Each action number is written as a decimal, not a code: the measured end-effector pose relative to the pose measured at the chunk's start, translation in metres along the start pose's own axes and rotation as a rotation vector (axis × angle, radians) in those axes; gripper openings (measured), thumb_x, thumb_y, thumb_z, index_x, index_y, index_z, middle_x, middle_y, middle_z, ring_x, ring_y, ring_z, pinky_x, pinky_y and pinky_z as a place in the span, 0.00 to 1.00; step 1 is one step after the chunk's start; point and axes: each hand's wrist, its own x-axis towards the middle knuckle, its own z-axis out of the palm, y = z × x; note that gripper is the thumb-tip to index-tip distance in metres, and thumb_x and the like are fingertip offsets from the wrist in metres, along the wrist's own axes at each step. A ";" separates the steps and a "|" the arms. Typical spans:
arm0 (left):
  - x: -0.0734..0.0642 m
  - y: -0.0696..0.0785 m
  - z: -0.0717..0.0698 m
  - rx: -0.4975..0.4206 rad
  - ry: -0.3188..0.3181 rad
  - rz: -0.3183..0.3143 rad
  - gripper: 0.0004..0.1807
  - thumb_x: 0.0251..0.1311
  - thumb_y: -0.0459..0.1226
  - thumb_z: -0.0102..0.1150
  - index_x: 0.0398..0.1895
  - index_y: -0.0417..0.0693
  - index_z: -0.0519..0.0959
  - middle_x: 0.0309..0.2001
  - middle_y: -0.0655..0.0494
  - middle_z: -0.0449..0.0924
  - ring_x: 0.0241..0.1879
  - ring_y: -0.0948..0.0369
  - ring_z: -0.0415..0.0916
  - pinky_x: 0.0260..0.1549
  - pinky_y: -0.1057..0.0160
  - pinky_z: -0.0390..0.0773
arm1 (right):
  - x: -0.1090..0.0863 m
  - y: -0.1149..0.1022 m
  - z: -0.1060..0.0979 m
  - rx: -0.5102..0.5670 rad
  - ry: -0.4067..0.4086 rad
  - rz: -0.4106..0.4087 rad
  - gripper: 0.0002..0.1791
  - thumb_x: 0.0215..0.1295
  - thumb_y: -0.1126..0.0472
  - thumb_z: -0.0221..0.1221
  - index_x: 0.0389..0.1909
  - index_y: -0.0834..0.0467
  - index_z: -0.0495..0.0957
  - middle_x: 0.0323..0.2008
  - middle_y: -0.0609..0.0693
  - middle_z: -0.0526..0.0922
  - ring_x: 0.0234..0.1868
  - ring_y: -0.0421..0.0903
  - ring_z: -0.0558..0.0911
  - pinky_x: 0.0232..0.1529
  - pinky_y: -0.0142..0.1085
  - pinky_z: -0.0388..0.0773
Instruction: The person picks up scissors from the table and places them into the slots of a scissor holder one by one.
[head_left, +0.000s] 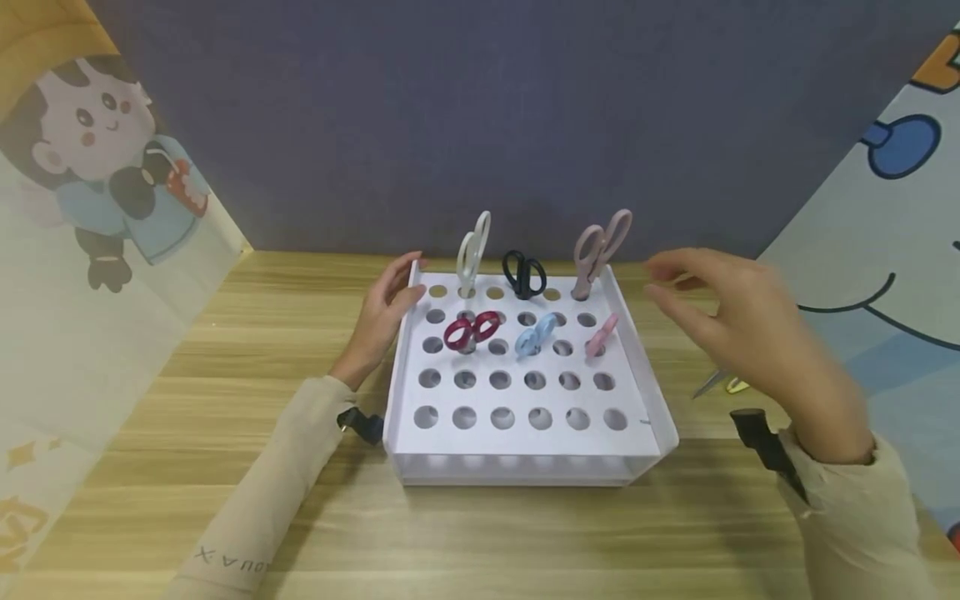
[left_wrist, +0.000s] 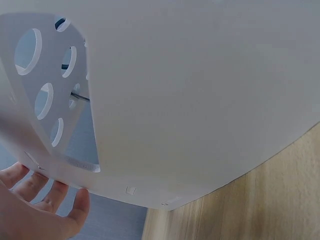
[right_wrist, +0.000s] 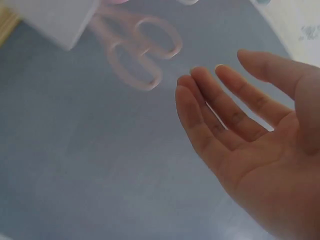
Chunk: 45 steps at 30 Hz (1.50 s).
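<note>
A white holed rack (head_left: 517,437) stands on the table with several scissors upright in its holes. My left hand (head_left: 381,315) grips the back left corner of the rack, its fingertips on the side panel's edge in the left wrist view. Along the back row are white scissors (head_left: 468,254), black scissors (head_left: 522,275) and large pale pink scissors (head_left: 592,260). Nearer sit dark red scissors (head_left: 471,330), light blue scissors (head_left: 535,336) and small pink scissors (head_left: 601,336). My right hand (head_left: 738,308) hovers right of the rack with loosely bent fingers and nothing in it; the right wrist view shows its bare palm.
Beneath my right hand, another pair of scissors (head_left: 708,383) lies on the wooden table (head_left: 517,542), partly covered by the hand, a yellow handle showing. A dark grey panel (head_left: 450,125) rises behind, with cartoon-printed walls at left and right.
</note>
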 end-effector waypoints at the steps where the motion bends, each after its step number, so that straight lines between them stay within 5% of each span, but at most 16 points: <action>1: 0.000 0.000 0.000 -0.001 -0.001 -0.002 0.28 0.69 0.30 0.53 0.71 0.37 0.64 0.68 0.35 0.67 0.71 0.49 0.62 0.72 0.55 0.61 | -0.003 0.006 0.000 -0.001 0.011 0.023 0.15 0.63 0.67 0.65 0.51 0.61 0.82 0.44 0.54 0.86 0.43 0.52 0.85 0.44 0.31 0.76; 4: 0.000 -0.001 0.000 0.001 -0.002 -0.004 0.28 0.69 0.30 0.52 0.71 0.36 0.64 0.68 0.35 0.66 0.71 0.49 0.62 0.71 0.55 0.61 | -0.012 0.027 0.003 -0.013 0.028 0.102 0.14 0.65 0.66 0.64 0.51 0.62 0.81 0.44 0.57 0.86 0.43 0.55 0.84 0.42 0.30 0.74; 7: 0.000 -0.001 0.000 -0.001 -0.001 -0.007 0.28 0.69 0.31 0.52 0.71 0.36 0.64 0.68 0.35 0.66 0.71 0.49 0.62 0.72 0.56 0.60 | -0.019 0.049 0.006 -0.019 0.032 0.181 0.14 0.67 0.65 0.62 0.52 0.66 0.80 0.43 0.63 0.85 0.42 0.62 0.84 0.42 0.44 0.79; 13: 0.001 -0.001 -0.001 -0.014 -0.001 0.003 0.28 0.69 0.30 0.52 0.71 0.36 0.64 0.68 0.33 0.66 0.71 0.49 0.62 0.71 0.55 0.62 | -0.027 0.091 0.011 -0.038 -0.031 0.377 0.19 0.72 0.59 0.56 0.56 0.69 0.76 0.46 0.72 0.80 0.42 0.70 0.82 0.41 0.56 0.81; 16: 0.002 0.000 -0.002 -0.008 -0.004 -0.001 0.28 0.69 0.30 0.52 0.71 0.36 0.64 0.68 0.36 0.67 0.71 0.51 0.63 0.71 0.55 0.62 | -0.031 0.109 0.013 -0.039 -0.060 0.443 0.22 0.74 0.57 0.53 0.58 0.69 0.74 0.49 0.74 0.78 0.44 0.72 0.80 0.42 0.65 0.76; 22: 0.002 0.001 -0.004 -0.003 -0.003 0.008 0.27 0.69 0.30 0.52 0.71 0.37 0.65 0.68 0.38 0.69 0.71 0.52 0.63 0.71 0.57 0.61 | -0.048 0.145 0.022 -0.033 -0.101 0.507 0.25 0.75 0.56 0.50 0.59 0.74 0.70 0.53 0.77 0.74 0.50 0.74 0.73 0.47 0.67 0.70; 31: -0.004 -0.001 -0.006 -0.006 0.009 -0.023 0.27 0.69 0.30 0.51 0.71 0.37 0.64 0.68 0.40 0.69 0.71 0.47 0.62 0.71 0.55 0.62 | -0.070 0.197 0.046 -0.065 -0.273 0.605 0.30 0.75 0.55 0.50 0.63 0.78 0.64 0.56 0.83 0.68 0.52 0.79 0.71 0.48 0.70 0.70; 39: -0.002 -0.003 -0.004 -0.016 0.003 -0.006 0.28 0.69 0.31 0.52 0.72 0.37 0.64 0.68 0.38 0.68 0.71 0.44 0.60 0.71 0.55 0.62 | -0.091 0.227 0.060 -0.119 -0.443 0.662 0.39 0.74 0.50 0.51 0.63 0.84 0.57 0.56 0.86 0.63 0.55 0.84 0.62 0.56 0.75 0.58; 45: 0.001 -0.004 -0.002 -0.015 -0.006 -0.014 0.28 0.69 0.31 0.53 0.72 0.41 0.64 0.69 0.38 0.68 0.71 0.50 0.63 0.71 0.56 0.63 | -0.103 0.240 0.065 -0.090 -0.567 0.689 0.41 0.74 0.47 0.49 0.61 0.84 0.57 0.56 0.86 0.64 0.53 0.82 0.67 0.53 0.71 0.67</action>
